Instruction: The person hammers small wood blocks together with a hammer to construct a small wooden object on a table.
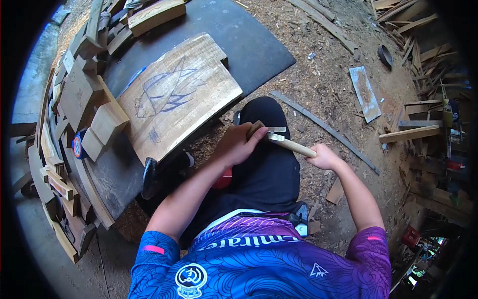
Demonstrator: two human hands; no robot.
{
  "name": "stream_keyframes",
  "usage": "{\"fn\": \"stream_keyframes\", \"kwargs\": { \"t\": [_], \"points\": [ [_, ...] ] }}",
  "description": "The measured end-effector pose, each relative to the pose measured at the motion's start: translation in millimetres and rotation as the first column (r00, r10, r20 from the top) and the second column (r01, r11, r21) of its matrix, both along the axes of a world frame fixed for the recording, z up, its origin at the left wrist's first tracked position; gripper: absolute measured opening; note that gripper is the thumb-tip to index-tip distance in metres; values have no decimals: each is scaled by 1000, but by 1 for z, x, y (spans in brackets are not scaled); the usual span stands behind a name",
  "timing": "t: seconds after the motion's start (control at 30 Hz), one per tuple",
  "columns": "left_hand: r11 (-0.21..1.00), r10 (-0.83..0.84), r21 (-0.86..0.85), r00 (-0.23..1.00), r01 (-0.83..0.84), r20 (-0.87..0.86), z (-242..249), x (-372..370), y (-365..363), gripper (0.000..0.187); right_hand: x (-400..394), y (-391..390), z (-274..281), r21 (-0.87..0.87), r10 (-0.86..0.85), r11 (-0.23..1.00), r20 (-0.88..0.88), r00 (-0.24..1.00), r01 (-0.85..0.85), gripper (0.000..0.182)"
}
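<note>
In front of my right knee, both hands meet at a tool (295,147) with a pale, round wooden handle and shiny metal at its far end. My right hand (326,157) is wrapped round the handle's near end. My left hand (239,143) is closed at the metal end, thumb on top, on a small brown block (256,126) that sticks out above the fingers. The exact kind of tool is partly hidden by that hand. To the left lies a thick wooden board (199,94) with a fish-like drawing in dark blue lines.
The board rests on a dark tabletop (254,37). Wood offcuts (79,94) are stacked along its left side, with a blue and orange round object (77,146) among them. A long flat strip (323,130) and a whitish plank (365,94) lie on the chip-covered ground.
</note>
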State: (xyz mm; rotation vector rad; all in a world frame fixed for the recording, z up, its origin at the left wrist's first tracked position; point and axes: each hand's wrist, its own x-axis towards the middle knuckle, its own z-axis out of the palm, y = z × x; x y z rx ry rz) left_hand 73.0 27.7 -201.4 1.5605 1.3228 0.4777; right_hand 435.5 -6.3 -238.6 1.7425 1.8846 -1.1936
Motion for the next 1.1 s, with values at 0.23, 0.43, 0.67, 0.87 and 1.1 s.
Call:
{"fn": "stream_keyframes", "kwargs": {
  "t": [0.23,0.43,0.67,0.87,1.1],
  "points": [
    [965,140,-246,975,-95,173,-36,12,-22,73,-20,-19,9,157,-121,982,131,984,100,21],
    [809,380,-579,837,-95,394,-29,23,-37,71,-18,-25,-3,218,-152,969,168,974,114,14],
    [668,518,-743,744,-44,422,-27,18,-55,69,-28,-35,-5,297,-162,952,273,948,77,15],
    [435,464,-900,853,16,239,-12,-9,-64,67,-18,-60,-30,514,-162,857,303,939,-18,15],
    [72,522,-956,806,286,280,-67,-41,-72,67,-19,-50,-34,694,-65,700,298,952,-170,17]
  ]
}}
